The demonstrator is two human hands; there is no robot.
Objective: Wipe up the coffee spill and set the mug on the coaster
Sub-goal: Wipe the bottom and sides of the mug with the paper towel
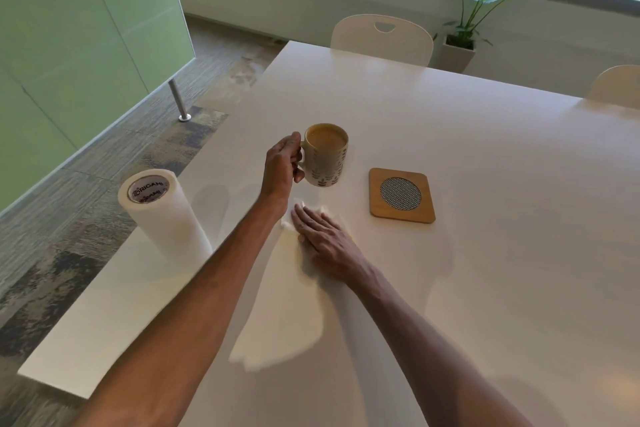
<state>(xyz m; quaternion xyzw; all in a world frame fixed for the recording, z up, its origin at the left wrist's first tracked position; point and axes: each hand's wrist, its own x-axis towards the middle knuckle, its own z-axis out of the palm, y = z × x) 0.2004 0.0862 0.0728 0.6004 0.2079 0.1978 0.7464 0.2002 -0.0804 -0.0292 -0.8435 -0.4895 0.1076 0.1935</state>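
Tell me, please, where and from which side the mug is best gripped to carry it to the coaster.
By the handle, from the left. The handle points left, away from the coaster, and the left hand curls its fingers round it. The mug is upright and nearly full of coffee, so a handle grip likely keeps it level.

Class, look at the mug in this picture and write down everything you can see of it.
The mug is cream-coloured, ceramic by its look, with small dark leaves patterned round its side. It is nearly full of milky brown coffee and roughly upright. The left hand grips its handle, which faces left. It is over the white table, left of the wooden coaster and apart from it. Whether its base touches the table cannot be told.
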